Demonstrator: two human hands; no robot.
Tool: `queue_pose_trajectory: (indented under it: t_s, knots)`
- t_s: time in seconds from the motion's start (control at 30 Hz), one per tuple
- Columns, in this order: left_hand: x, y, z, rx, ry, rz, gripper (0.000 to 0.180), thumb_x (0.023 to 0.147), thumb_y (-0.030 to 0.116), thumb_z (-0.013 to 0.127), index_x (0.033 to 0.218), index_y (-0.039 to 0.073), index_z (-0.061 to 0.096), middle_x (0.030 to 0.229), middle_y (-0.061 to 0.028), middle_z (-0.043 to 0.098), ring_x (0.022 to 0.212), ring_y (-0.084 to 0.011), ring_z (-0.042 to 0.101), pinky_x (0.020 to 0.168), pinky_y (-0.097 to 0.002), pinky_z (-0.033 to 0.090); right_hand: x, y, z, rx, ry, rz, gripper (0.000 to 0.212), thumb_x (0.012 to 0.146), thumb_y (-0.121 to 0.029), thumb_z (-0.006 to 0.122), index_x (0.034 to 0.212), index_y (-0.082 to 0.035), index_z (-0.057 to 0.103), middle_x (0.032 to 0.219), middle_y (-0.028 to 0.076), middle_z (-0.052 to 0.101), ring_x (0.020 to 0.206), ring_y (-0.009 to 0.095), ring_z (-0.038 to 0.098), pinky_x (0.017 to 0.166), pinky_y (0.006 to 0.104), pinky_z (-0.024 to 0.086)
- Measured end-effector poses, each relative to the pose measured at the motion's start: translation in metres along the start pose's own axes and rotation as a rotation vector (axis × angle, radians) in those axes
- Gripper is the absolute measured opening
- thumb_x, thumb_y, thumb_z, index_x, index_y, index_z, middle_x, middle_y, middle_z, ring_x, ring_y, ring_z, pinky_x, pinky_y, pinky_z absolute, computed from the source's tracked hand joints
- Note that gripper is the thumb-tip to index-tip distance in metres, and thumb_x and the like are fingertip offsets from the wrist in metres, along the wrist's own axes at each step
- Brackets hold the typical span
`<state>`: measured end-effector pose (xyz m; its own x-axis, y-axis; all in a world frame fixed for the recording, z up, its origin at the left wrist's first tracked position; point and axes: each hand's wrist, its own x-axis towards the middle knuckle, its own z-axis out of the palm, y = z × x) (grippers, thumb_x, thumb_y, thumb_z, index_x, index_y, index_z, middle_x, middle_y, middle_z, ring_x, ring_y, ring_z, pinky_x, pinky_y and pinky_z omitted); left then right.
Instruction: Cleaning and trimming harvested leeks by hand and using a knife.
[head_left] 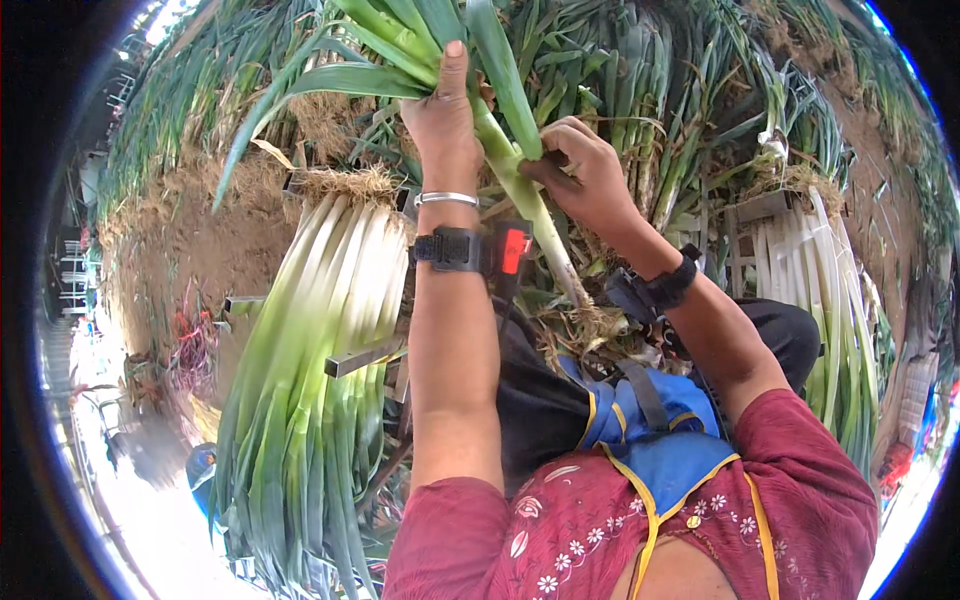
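My left hand (pixel 445 125) is wrapped round a leek (pixel 538 215) where its leaves spread, thumb pointing up. The stalk slants down to the right, and its root end hangs near my lap. At the side of the stalk, my right hand (pixel 588 175) pinches the end of a broad green leaf (pixel 508 85) that bends down from the top. The leek's upper leaves fan out to the left, past the picture's top edge.
A bundle of trimmed leeks (pixel 320 290), roots up, lies on a metal rack (pixel 360 357) at the left. Another leek bundle (pixel 810 270) rests at the right. Untrimmed leeks (pixel 640 70) are heaped ahead. Bare soil (pixel 170 250) shows at the far left.
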<state>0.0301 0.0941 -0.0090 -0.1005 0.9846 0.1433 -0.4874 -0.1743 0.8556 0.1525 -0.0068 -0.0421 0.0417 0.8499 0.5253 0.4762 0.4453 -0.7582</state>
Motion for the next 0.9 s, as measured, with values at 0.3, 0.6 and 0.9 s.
queue_pose_trajectory:
  t_s: [0.3, 0.6, 0.9]
  knots:
    - [0.008, 0.013, -0.015, -0.061, -0.045, -0.083, 0.044, 0.074, 0.030, 0.080, 0.095, 0.003, 0.053, 0.071, -0.0074, 0.056, 0.055, -0.0171, 0.054, 0.048, -0.0296, 0.047, -0.021, -0.007, -0.010, 0.732, -0.078, 0.349, 0.014, 0.090, -0.010, 0.061, 0.097, -0.001, 0.054, 0.089, 0.001, 0.056, 0.091, 0.010, 0.056, 0.072, 0.0255, 0.049]
    - [0.013, 0.023, -0.028, -0.044, -0.049, -0.030, 0.045, 0.076, 0.028, 0.079, 0.099, 0.001, 0.052, 0.071, -0.0090, 0.056, 0.054, -0.0180, 0.053, 0.049, -0.0296, 0.047, -0.066, -0.010, -0.021, 0.463, -0.440, 0.348, 0.006, 0.093, -0.004, 0.053, 0.095, -0.003, 0.048, 0.084, -0.001, 0.047, 0.082, 0.008, 0.046, 0.077, 0.0236, 0.041]
    - [0.012, 0.042, -0.044, -0.064, -0.011, -0.021, 0.045, 0.073, 0.031, 0.080, 0.093, 0.002, 0.053, 0.073, -0.0068, 0.054, 0.059, -0.0160, 0.053, 0.051, -0.0305, 0.047, -0.225, 0.065, -0.028, -0.377, -1.346, 0.457, 0.028, 0.078, -0.019, 0.059, 0.101, -0.005, 0.051, 0.079, 0.020, 0.063, 0.074, 0.040, 0.062, 0.063, 0.0474, 0.049]
